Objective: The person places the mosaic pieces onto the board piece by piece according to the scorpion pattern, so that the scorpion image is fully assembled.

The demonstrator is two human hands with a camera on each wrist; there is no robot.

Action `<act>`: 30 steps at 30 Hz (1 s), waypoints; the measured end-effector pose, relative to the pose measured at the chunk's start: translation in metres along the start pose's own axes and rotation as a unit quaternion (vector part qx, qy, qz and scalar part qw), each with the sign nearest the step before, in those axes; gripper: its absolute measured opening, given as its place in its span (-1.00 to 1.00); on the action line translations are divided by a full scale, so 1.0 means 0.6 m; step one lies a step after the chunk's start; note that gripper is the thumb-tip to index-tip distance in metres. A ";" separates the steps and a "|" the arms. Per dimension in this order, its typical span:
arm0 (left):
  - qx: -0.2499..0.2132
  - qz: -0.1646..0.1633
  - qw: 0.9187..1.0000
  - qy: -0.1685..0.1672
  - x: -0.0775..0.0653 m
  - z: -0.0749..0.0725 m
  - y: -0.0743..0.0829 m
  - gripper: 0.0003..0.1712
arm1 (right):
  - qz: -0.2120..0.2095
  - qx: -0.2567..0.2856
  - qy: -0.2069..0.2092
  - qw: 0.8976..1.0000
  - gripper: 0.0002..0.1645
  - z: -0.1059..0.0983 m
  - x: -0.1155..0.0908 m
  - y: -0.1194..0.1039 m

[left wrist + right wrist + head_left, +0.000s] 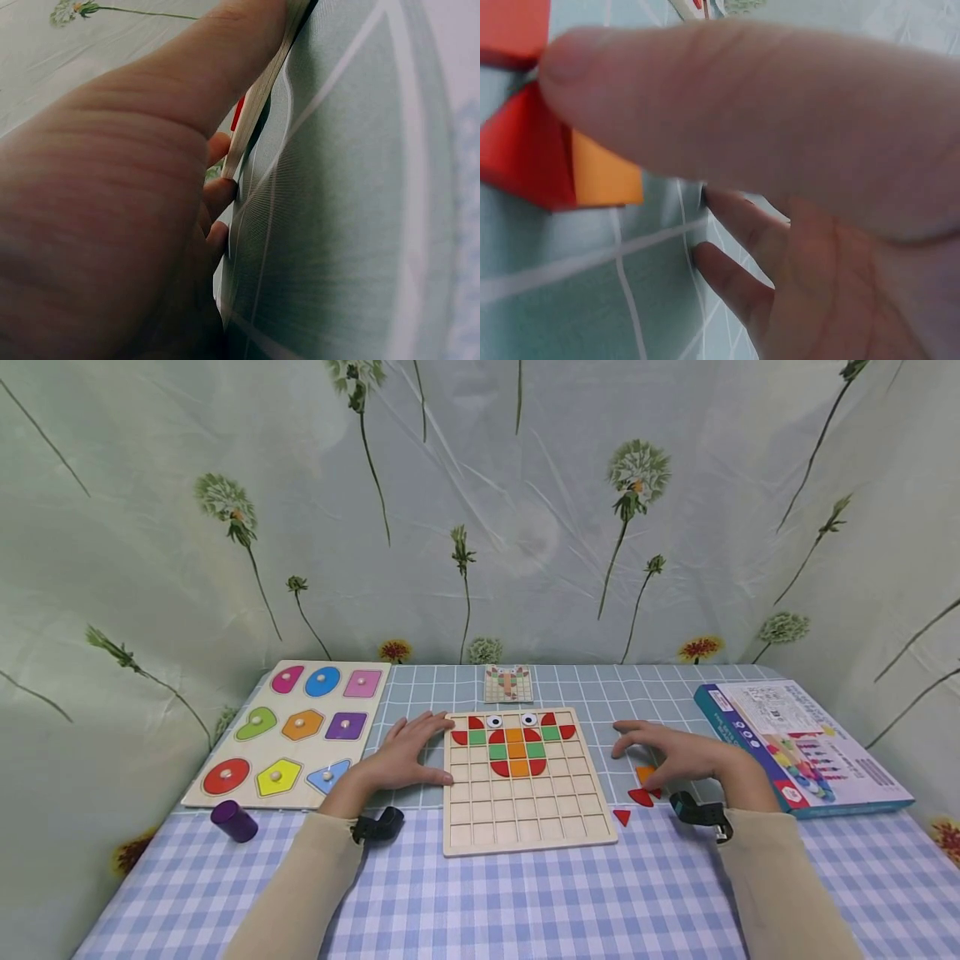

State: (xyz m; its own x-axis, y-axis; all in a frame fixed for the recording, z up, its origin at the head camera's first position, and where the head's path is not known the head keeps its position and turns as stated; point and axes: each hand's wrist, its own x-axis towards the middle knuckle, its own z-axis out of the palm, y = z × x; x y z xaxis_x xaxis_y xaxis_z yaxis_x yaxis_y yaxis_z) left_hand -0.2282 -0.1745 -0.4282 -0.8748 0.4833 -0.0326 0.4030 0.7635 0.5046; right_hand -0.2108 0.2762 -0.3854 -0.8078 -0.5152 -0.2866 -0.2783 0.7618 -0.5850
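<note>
My left hand [401, 756] rests at the left edge of a wooden grid board [528, 827], its thumb and fingertips right at the rim. In the left wrist view, its thumb [202, 64] lies along the board's side. Red, green and orange pieces and two eye pieces form a pattern in the upper rows. To the board's right, my right hand [678, 752] hovers low over loose pieces, fingers spread and loosely bent. Beneath it are an orange piece [607, 171] and red pieces [529, 146]; its thumb overlaps them in the right wrist view. A red triangle [622, 817] lies nearer the board.
A small pattern card [508, 683] lies behind the grid board. At left is a knobbed shape puzzle [318, 752], with a purple cylinder [234, 821] in front of it. A flat box [810, 743] lies at the right, beyond my right hand. Patterned cloth hangs behind.
</note>
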 end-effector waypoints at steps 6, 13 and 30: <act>-0.001 -0.004 1.000 -0.001 0.001 0.000 0.001 0.08 | 0.016 -0.001 0.030 0.999 -0.59 -0.004 0.001 0.002; -0.002 -0.001 1.000 -0.002 0.000 -0.001 0.000 0.08 | 0.013 -0.028 0.072 0.997 -0.81 0.000 0.016 0.005; -0.001 -0.006 1.000 -0.005 -0.002 -0.002 0.003 0.08 | 0.023 -0.057 0.113 0.992 -0.83 0.005 0.029 0.000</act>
State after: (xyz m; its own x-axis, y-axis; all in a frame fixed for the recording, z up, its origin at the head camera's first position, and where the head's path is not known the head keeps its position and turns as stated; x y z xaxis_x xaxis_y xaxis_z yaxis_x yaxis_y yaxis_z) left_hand -0.2268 -0.1741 -0.4263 -0.8769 0.4784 -0.0472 0.3917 0.7681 0.5066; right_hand -0.2234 0.2659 -0.3925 -0.9130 -0.3876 -0.1270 -0.2845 0.8283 -0.4827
